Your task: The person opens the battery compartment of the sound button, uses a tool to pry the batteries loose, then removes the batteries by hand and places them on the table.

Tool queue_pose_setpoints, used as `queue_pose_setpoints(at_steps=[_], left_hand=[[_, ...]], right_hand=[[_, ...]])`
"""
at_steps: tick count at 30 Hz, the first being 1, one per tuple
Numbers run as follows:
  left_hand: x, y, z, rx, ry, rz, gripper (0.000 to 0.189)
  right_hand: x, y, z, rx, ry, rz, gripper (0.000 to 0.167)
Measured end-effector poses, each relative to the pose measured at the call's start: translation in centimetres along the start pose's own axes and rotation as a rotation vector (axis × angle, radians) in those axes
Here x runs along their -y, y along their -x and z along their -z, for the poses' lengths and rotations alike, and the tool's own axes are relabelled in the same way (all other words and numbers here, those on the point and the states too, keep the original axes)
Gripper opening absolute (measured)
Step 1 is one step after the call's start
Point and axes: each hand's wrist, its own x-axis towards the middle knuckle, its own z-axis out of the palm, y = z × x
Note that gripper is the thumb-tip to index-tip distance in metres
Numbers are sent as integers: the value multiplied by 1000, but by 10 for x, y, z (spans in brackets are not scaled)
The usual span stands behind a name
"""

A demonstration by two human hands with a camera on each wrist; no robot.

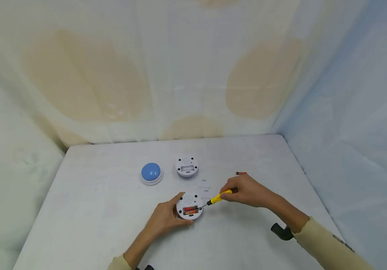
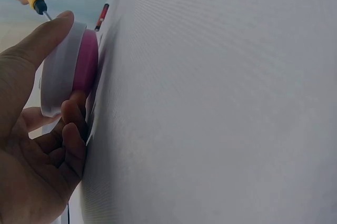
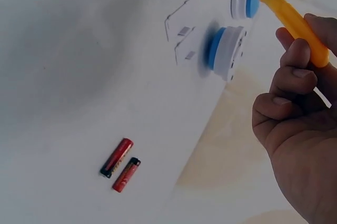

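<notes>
My left hand point(image 1: 163, 217) grips a round white button device point(image 1: 188, 198) by its sides, underside up. Two red batteries point(image 1: 190, 212) lie in its open compartment, and its pink dome point(image 2: 86, 61) faces the table in the left wrist view. In my right hand point(image 1: 248, 191) is a yellow-handled screwdriver point(image 1: 221, 197), pinched between thumb and fingers. The screwdriver's tip reaches the right end of the battery compartment. Behind the device, two white battery covers point(image 1: 203, 183) lie on the table.
Farther back, a second white device point(image 1: 187, 167) lies upside down with a bare battery compartment. To its left, a blue-domed button point(image 1: 151, 172) stands dome up. Two loose red batteries point(image 3: 121, 165) rest on the white table point(image 1: 95, 210) beyond my right hand. Fabric walls border the table.
</notes>
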Motion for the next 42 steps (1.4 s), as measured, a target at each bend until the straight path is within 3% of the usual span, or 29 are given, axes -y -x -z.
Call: queue_pose_setpoints(at_steps=[8,23,35,42], left_hand=[[1,2,-4,-10,-3,-4,105],[2,0,-2,-19,-7,-32,105],[2,3,-3,-55,-13,-42,104],[4,3,-1,-63,-11,-47,104]], right_hand=[[4,-6,0,55,1,-12,13],[23,-17,1,86,23,-13,11],[-13,12,-20,-13,-82,-102,20],[-27,18,-30,-37,-165,-139,20]])
